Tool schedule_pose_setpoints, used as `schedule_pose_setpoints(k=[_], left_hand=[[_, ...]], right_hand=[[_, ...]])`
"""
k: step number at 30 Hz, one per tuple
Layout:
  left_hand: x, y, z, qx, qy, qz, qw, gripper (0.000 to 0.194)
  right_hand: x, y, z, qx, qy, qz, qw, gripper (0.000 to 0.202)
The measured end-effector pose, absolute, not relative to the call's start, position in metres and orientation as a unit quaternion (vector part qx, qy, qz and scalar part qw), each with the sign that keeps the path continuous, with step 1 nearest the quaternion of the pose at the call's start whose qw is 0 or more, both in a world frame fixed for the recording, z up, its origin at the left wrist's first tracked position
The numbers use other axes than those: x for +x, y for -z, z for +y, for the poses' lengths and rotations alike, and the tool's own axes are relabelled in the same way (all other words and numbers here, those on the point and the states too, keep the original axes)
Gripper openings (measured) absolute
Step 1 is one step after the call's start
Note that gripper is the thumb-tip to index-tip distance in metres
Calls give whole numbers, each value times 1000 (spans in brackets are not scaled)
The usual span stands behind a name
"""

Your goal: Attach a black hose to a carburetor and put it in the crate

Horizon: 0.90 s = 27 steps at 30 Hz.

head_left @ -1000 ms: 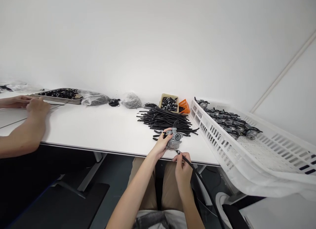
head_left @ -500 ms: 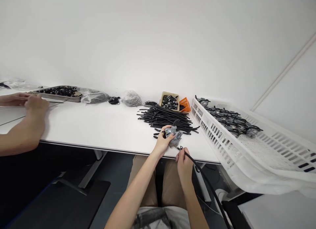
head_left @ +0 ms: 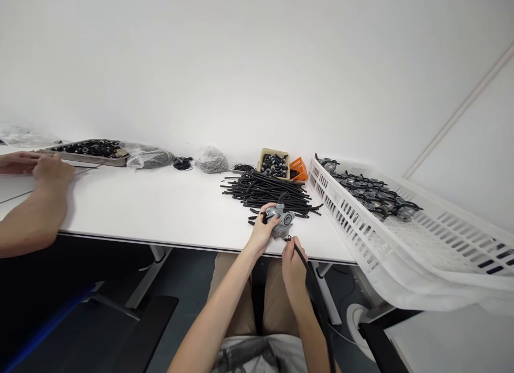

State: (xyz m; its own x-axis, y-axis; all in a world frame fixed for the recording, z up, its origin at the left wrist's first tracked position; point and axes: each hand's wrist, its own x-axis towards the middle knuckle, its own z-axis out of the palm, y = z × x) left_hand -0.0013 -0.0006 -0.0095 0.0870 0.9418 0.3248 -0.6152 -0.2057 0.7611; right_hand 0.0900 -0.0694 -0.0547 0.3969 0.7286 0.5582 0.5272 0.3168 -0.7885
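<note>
At the near edge of the table (head_left: pixel 180 207), the left hand (head_left: pixel 264 231) grips a carburetor (head_left: pixel 286 219), short hose (head_left: pixel 283 196) already on top; the right hand (head_left: pixel 294 259) pinches a tube (head_left: pixel 299 252) at its underside, that join too small to judge. Hosed carburetors (head_left: pixel 367 193) sit in the crate (head_left: pixel 405 279) at right; loose hoses (head_left: pixel 267 192) lie piled beyond.

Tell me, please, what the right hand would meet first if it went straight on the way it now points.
Most likely the grey metal part in the left hand, just ahead of the right hand and its black hose; depth is unclear.
</note>
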Motion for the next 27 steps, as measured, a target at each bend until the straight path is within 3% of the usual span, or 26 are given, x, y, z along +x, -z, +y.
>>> schedule_pose_setpoints(k=[3, 6, 12, 18, 21, 27], left_hand=[[-2, 9, 0, 405, -633, 184, 633, 63], [-2, 8, -1, 424, -648, 196, 601, 58], [-3, 12, 1, 410, -633, 193, 627, 62], [-4, 10, 4, 354, -594, 217, 689, 72], [-4, 9, 5, 354, -592, 221, 689, 70], [-5, 8, 2, 386, -588, 209, 679, 61]], right_hand=[[88, 57, -71, -580, -30, -579, 572, 39], [91, 56, -69, -576, -6, -602, 553, 33], [97, 47, -70, -565, -51, -608, 556, 34], [112, 39, -63, -479, -227, -538, 656, 41], [120, 35, -55, -463, -248, -472, 708, 43], [124, 26, -47, -443, -259, -462, 723, 43]])
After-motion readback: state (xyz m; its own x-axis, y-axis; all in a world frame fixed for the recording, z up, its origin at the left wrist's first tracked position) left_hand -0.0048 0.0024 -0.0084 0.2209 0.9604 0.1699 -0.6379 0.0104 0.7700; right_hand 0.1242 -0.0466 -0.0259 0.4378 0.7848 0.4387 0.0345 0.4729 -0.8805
